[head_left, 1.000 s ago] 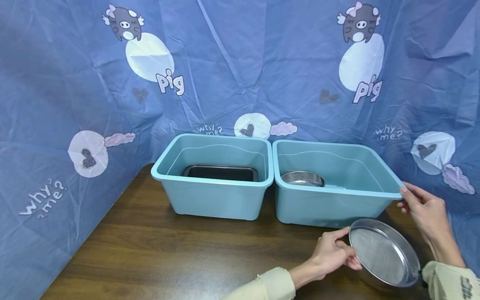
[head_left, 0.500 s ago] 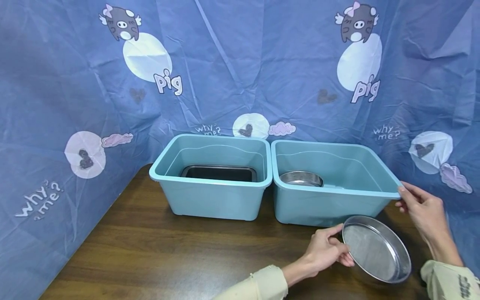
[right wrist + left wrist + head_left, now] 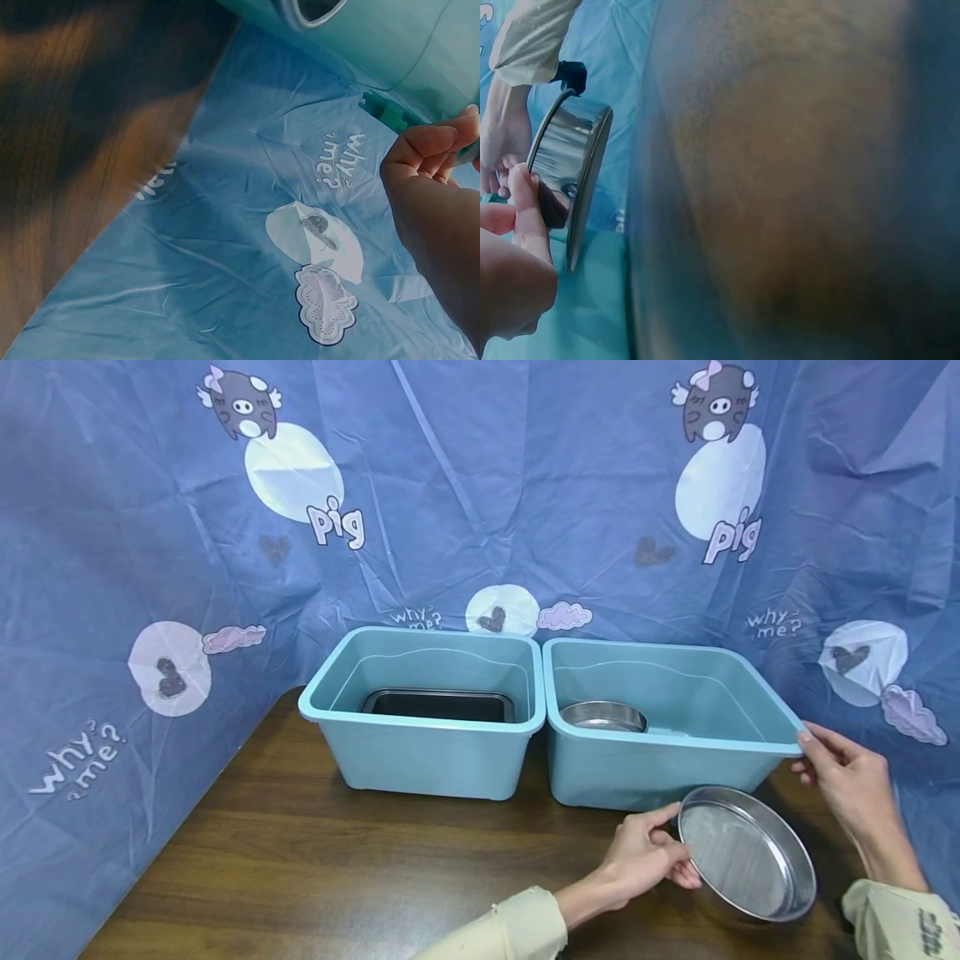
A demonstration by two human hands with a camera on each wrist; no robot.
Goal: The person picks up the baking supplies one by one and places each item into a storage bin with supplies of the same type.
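Observation:
My left hand pinches the near-left rim of a round metal sieve, with thumb and fingers. The sieve is tilted, its grey, mesh-like bottom turned up toward the head view, in front of the right blue-green tub. In the left wrist view its shiny side wall shows edge-on beside my left fingers. My right hand grips the front right corner of that tub's rim. Another round metal sieve sits inside the right tub, at its left end; the front wall hides its lower part.
A second blue-green tub stands close against the left side of the first. In it lies a dark rectangular tray. Both rest on a brown wooden table, and a blue printed cloth hangs behind and at the sides.
The left hand has carried the round sieve a little left and up, closer to the right tub. My right hand stays at the tub's corner.

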